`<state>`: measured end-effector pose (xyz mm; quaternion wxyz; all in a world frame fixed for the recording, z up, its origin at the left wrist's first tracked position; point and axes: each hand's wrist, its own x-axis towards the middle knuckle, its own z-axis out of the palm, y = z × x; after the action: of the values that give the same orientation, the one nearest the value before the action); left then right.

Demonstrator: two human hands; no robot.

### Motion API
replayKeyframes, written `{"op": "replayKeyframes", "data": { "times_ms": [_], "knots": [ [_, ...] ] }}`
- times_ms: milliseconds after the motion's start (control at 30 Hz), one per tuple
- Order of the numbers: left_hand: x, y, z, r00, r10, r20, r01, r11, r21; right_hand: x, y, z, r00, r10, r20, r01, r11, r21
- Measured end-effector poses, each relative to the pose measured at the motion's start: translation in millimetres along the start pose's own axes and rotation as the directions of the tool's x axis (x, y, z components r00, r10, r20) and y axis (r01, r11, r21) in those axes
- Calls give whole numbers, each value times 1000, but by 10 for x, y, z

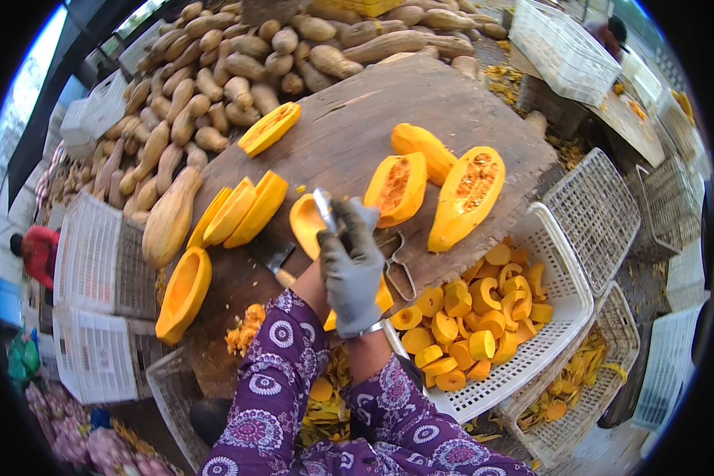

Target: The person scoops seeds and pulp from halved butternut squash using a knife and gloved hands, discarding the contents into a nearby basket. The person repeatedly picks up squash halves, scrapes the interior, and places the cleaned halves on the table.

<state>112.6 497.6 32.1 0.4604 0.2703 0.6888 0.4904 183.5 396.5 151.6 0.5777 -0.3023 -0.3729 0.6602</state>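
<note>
My right hand [352, 279], in a grey work glove with dirty fingertips, closes around a shiny metal tool [326, 209], perhaps a spoon. Behind it my left hand [366, 213] is mostly hidden; its grip cannot be told. A hollowed orange squash piece [304, 221] lies under the tool's tip. Left of my wrists rests a knife with a wide dark blade [281, 256], partly covered by my sleeve. A bent metal-strip tool [400, 268] lies to the right. Peeled squash halves with seeds [395, 181] sit farther right, and peeled lengths [256, 208] lie to the left.
The wooden board [345, 131] carries scooped seed pulp [247, 328]. A white plastic crate [562, 333] holds cut squash chunks at right; another crate [622, 363] holds peelings. Unpeeled squashes [238, 65] are heaped beyond the board. Stacked crates [95, 256] and a person in red [38, 253] are at left.
</note>
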Motion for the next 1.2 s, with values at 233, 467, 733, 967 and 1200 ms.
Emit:
{"op": "replayKeyframes", "data": {
  "times_ms": [233, 467, 733, 967, 1200],
  "knots": [
    [-617, -7, -913, 982, -3, 187, 113, 804, -583, -131, 113, 111, 992, 76, 98, -86, 991, 104],
    [-1761, -159, -2214, 994, 103, -28, -104, 994, -33, -324, 296, 186, 950, 135, 281, -136, 991, -17],
    [-3252, -1075, -3305, 870, 62, -489, -68, 998, 6, -995, 1099, 489, 851, 285, 442, 0, 841, -541],
    [-3862, -1972, -3214, 635, -100, -766, -144, 959, -245, -1551, 1805, 213, 662, 531, 529, 36, 683, -730],
    [-3742, -2136, -3106, 606, -165, -778, -126, 946, -298, -1445, 2171, 322, 694, 461, 552, 356, 446, -821]
  ]
}}
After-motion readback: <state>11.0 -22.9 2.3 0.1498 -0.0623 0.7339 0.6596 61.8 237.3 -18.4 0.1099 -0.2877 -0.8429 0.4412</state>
